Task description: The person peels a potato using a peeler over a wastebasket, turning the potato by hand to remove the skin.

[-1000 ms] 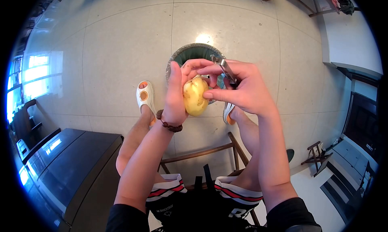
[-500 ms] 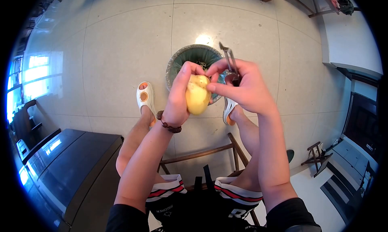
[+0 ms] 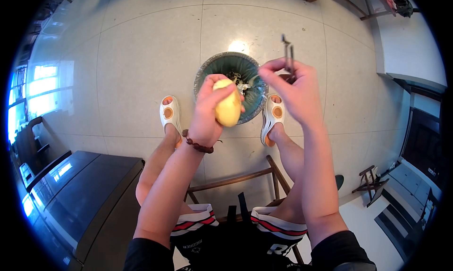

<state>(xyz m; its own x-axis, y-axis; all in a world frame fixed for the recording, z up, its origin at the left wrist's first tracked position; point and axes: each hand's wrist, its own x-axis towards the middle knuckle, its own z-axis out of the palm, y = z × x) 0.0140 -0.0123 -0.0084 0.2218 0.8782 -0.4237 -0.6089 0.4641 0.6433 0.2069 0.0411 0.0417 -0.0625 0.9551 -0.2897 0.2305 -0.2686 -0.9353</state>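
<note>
A peeled yellow potato (image 3: 228,108) rests in my left hand (image 3: 207,101), with the fingers and thumb wrapped round it. My right hand (image 3: 297,89) is up and to the right, apart from the potato, gripping a metal peeler (image 3: 290,58) whose head points away from me. Its thumb and forefinger are pinched together, and a thin pale strip seems to hang near them. Below both hands stands a round trash bin (image 3: 204,68) lined with a green bag; peelings (image 3: 243,88) and dark scraps lie in it.
My feet in white slippers (image 3: 170,113) flank the bin on the tiled floor (image 3: 141,49). A wooden stool rail (image 3: 231,179) is beneath my legs. At the left is a dark glossy cabinet (image 3: 89,191); a small wooden stool (image 3: 370,183) stands at the right.
My right hand has moved away from the potato, up and to the right, with the peeler. The potato has turned in my left hand, and more of the bin shows.
</note>
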